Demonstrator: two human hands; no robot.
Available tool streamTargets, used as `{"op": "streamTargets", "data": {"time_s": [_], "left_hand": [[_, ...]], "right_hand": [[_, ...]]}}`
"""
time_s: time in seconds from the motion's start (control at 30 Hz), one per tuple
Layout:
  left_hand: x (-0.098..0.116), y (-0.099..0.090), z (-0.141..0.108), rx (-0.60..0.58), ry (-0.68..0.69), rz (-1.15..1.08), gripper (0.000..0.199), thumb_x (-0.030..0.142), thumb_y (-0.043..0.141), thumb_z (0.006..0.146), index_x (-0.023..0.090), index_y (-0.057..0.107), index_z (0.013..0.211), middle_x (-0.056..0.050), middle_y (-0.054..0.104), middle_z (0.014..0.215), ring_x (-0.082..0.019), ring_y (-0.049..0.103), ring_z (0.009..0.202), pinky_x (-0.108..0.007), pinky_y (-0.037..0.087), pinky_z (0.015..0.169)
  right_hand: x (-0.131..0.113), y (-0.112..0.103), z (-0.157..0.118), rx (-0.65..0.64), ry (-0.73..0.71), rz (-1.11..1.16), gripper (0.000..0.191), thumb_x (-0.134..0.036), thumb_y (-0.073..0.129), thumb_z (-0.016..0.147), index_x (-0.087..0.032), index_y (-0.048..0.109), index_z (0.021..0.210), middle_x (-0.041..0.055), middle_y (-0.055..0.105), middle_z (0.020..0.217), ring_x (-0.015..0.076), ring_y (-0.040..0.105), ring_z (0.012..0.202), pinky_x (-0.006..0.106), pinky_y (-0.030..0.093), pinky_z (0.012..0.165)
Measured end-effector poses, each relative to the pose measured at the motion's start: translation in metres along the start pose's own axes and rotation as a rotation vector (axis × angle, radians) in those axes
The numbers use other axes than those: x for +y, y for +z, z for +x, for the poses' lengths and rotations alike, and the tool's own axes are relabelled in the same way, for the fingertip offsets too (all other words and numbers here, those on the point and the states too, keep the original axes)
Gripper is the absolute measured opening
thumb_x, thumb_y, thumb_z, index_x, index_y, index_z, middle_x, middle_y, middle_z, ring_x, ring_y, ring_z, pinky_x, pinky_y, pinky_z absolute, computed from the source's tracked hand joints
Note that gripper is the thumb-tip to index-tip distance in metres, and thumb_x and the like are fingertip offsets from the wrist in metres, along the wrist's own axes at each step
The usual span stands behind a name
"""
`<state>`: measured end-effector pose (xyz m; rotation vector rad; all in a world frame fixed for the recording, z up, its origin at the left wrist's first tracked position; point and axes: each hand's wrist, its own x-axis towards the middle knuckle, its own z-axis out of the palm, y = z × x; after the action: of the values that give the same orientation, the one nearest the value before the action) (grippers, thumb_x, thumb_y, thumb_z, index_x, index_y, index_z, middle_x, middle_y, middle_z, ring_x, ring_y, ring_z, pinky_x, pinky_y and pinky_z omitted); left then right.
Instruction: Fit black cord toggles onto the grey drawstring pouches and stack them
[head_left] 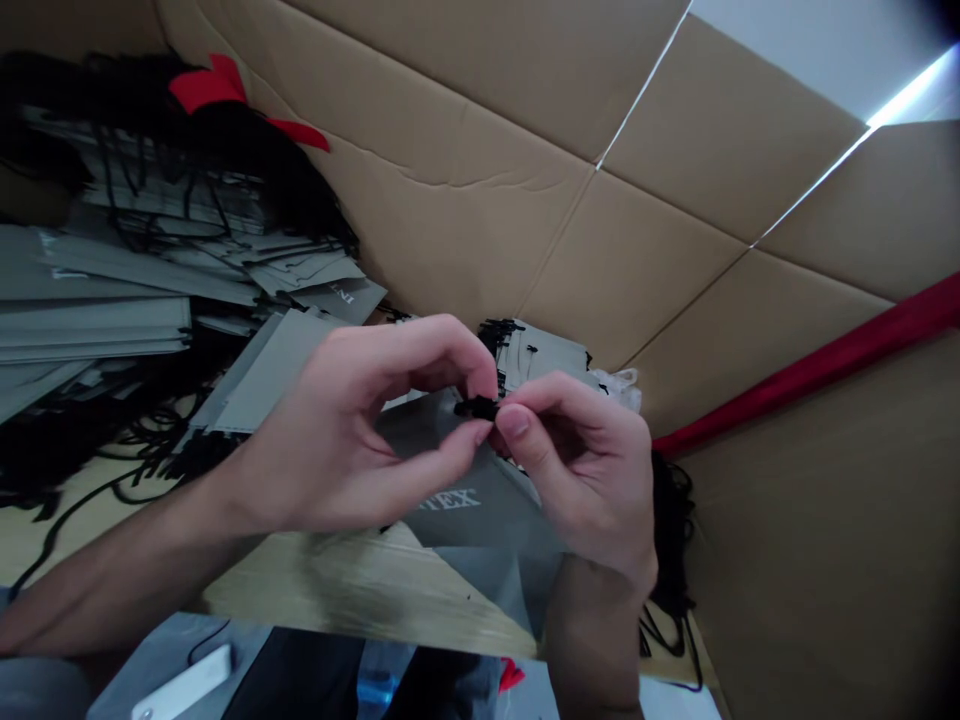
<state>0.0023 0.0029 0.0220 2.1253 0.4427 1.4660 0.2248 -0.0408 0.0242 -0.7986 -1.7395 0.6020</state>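
Between my two hands is a short black knotted cord [478, 407]. My left hand [382, 430] pinches its left part between thumb and forefinger. From the other side, my right hand [577, 460] is closed on the cord's right end with thumb and forefinger. Below and behind my hands lies a grey paper bag [480, 525] with white lettering, partly covered by them. My fingers hide part of the cord, so its full length cannot be made out.
Stacked grey bags [97, 320] with black cords fill the left side, below a black cord bundle [300, 180] with a red tie. More bags [544, 355] stand behind my hands. Cardboard walls [465, 150] enclose the wooden table [322, 590]. Black cords [671, 540] hang at right.
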Motion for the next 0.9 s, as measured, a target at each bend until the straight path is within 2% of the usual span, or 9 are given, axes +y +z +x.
{"op": "streamTargets", "data": {"time_s": [0.2,0.4,0.47,0.53,0.57,0.63,0.73,0.83,0.9], "left_hand": [[-0.004,0.007,-0.005,0.096,0.007,0.088,0.013,0.022,0.084,0.094,0.028,0.074,0.101,0.005,0.077,0.089,-0.014,0.074,0.078,-0.032,0.055,0.065],[0.001,0.001,-0.004,0.033,-0.076,-0.010,0.013,0.019,0.083,0.090,0.027,0.074,0.095,0.004,0.075,0.081,-0.012,0.068,0.069,-0.027,0.051,0.060],[0.003,-0.006,0.002,-0.042,-0.162,-0.077,0.011,0.020,0.083,0.094,0.026,0.075,0.100,0.003,0.078,0.087,-0.013,0.072,0.075,-0.025,0.056,0.064],[0.003,-0.017,0.009,-0.193,-0.252,-0.123,0.009,0.025,0.083,0.100,0.024,0.078,0.107,0.000,0.081,0.095,-0.015,0.077,0.082,-0.024,0.060,0.068],[0.001,-0.022,0.013,-0.284,-0.291,-0.125,0.010,0.030,0.084,0.102,0.023,0.079,0.109,0.000,0.082,0.097,-0.015,0.077,0.083,-0.023,0.060,0.068],[-0.002,-0.031,0.017,-0.441,-0.349,-0.080,0.019,0.040,0.078,0.110,0.022,0.082,0.106,0.001,0.074,0.084,-0.013,0.066,0.070,-0.022,0.051,0.058],[-0.005,-0.037,0.019,-0.497,-0.377,-0.008,0.032,0.045,0.074,0.113,0.022,0.082,0.093,0.002,0.062,0.070,-0.012,0.051,0.060,-0.025,0.037,0.050],[-0.006,-0.035,0.017,-0.504,-0.372,-0.004,0.033,0.044,0.071,0.111,0.023,0.079,0.086,0.001,0.068,0.073,-0.014,0.057,0.064,-0.025,0.040,0.054],[-0.006,-0.034,0.016,-0.519,-0.358,0.015,0.033,0.043,0.068,0.111,0.023,0.079,0.087,0.000,0.070,0.074,-0.015,0.060,0.066,-0.025,0.042,0.055]], "right_hand": [[0.004,0.000,-0.001,-0.025,0.015,0.026,0.016,-0.017,0.095,0.106,-0.027,0.084,0.100,-0.0047,0.075,0.083,0.0134,0.064,0.073,0.029,0.051,0.067],[0.006,-0.003,0.000,-0.071,0.036,0.095,0.017,-0.023,0.093,0.110,-0.025,0.082,0.097,-0.0035,0.074,0.081,0.0137,0.064,0.071,0.028,0.049,0.063],[0.006,-0.006,0.001,-0.072,0.036,0.093,0.015,-0.022,0.090,0.112,-0.025,0.082,0.099,-0.0028,0.078,0.085,0.0133,0.069,0.073,0.027,0.052,0.065],[0.006,-0.010,0.000,-0.068,0.049,0.073,0.012,-0.021,0.087,0.113,-0.025,0.083,0.102,-0.0022,0.081,0.089,0.0135,0.074,0.076,0.025,0.056,0.067],[0.006,-0.012,-0.001,-0.066,0.063,0.055,0.012,-0.020,0.087,0.113,-0.026,0.083,0.104,-0.0021,0.082,0.090,0.0135,0.075,0.077,0.025,0.057,0.067],[0.005,-0.015,-0.002,-0.063,0.090,0.014,0.011,-0.018,0.088,0.112,-0.027,0.084,0.107,-0.0028,0.083,0.090,0.0129,0.076,0.077,0.023,0.058,0.067],[0.006,-0.015,-0.002,-0.075,0.075,0.017,0.024,-0.016,0.099,0.102,-0.028,0.087,0.119,-0.0020,0.086,0.103,0.0142,0.082,0.089,0.022,0.064,0.075],[0.007,-0.010,0.000,-0.106,-0.005,0.043,0.043,-0.012,0.107,0.090,-0.029,0.088,0.125,-0.0016,0.088,0.109,0.0154,0.084,0.096,0.023,0.069,0.085],[0.008,-0.007,0.003,-0.116,-0.055,-0.001,0.035,-0.009,0.105,0.091,-0.027,0.089,0.117,-0.0022,0.089,0.102,0.0142,0.082,0.089,0.023,0.067,0.082]]}}
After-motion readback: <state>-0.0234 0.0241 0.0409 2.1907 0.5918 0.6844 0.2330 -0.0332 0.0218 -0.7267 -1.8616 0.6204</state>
